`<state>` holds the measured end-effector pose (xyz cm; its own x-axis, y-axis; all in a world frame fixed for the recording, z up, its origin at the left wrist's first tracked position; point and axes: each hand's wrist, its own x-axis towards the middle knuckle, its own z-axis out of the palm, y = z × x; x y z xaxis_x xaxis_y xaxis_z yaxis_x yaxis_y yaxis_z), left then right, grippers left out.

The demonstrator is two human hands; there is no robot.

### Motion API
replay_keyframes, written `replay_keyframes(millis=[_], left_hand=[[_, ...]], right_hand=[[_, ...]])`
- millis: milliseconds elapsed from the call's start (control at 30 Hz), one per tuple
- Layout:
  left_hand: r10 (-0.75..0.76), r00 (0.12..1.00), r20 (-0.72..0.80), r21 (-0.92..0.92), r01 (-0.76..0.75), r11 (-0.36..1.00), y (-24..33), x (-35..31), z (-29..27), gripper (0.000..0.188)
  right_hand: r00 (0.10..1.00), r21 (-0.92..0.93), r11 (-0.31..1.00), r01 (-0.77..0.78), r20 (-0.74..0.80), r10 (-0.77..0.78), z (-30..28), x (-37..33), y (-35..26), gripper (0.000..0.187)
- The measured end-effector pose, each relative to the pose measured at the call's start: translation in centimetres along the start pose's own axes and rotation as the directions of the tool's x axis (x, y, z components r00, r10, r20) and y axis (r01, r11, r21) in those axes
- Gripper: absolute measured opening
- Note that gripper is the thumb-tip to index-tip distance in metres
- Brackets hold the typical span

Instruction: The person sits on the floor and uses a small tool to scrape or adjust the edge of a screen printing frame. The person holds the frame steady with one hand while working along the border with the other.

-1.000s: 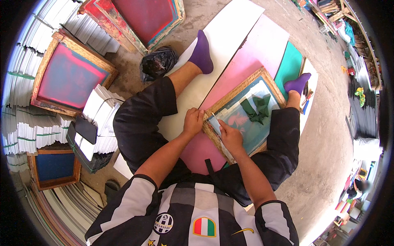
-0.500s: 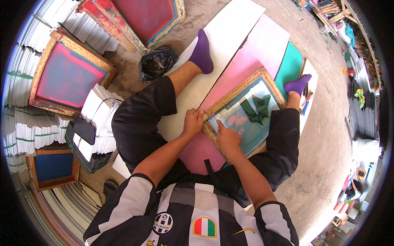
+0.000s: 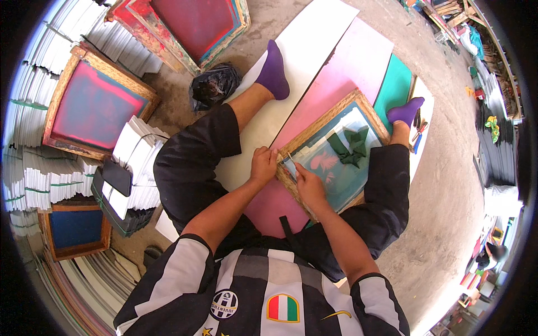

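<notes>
A wooden silk-screen frame (image 3: pixel 319 122) lies tilted between my legs, its mesh blue-grey with white strips along the edges and a pale pink leaf-like pattern. My left hand (image 3: pixel 263 166) is closed on the frame's left corner, fingers over the wood. Just inside that corner, my right hand (image 3: pixel 310 186) pinches a thin, pale, stick-like tool (image 3: pixel 291 158) whose tip touches or nearly touches the frame's inner edge; its exact kind is too small to tell. Crumpled dark green pieces (image 3: pixel 354 147) rest on the far part of the mesh.
Under the frame lie white, pink (image 3: pixel 353 59) and green sheets. Pliers-like hand tools (image 3: pixel 419 134) sit beyond my right foot. At left stand a pink-stained screen frame (image 3: pixel 95 106), stacked white sheets (image 3: pixel 134 148) and a smaller blue frame (image 3: pixel 77 227). A black plastic bag (image 3: pixel 216 85) sits ahead.
My right hand has drawn back slightly from the frame's corner, and the thin tool now shows beyond its fingers. My left hand stays on the corner.
</notes>
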<state>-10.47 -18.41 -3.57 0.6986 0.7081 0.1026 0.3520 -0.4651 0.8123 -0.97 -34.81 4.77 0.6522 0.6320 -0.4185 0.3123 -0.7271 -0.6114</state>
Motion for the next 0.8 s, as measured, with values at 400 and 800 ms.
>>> replay_keyframes(millis=[400, 800], left_hand=[[0.014, 1.000, -0.016, -0.041, -0.015, 0.999, -0.3, -0.2, 0.0, 0.033], [-0.029, 0.999, -0.018, -0.022, 0.029, 0.999, 0.1, -0.1, -0.1, 0.036]], right_hand=[[0.997, 0.358, 0.933, -0.029, 0.071, 0.004, 0.9, 1.3, 3.8, 0.044], [0.971, 0.075, 0.976, 0.204, -0.145, -0.192, -0.6, -0.1, 2.7, 0.035]])
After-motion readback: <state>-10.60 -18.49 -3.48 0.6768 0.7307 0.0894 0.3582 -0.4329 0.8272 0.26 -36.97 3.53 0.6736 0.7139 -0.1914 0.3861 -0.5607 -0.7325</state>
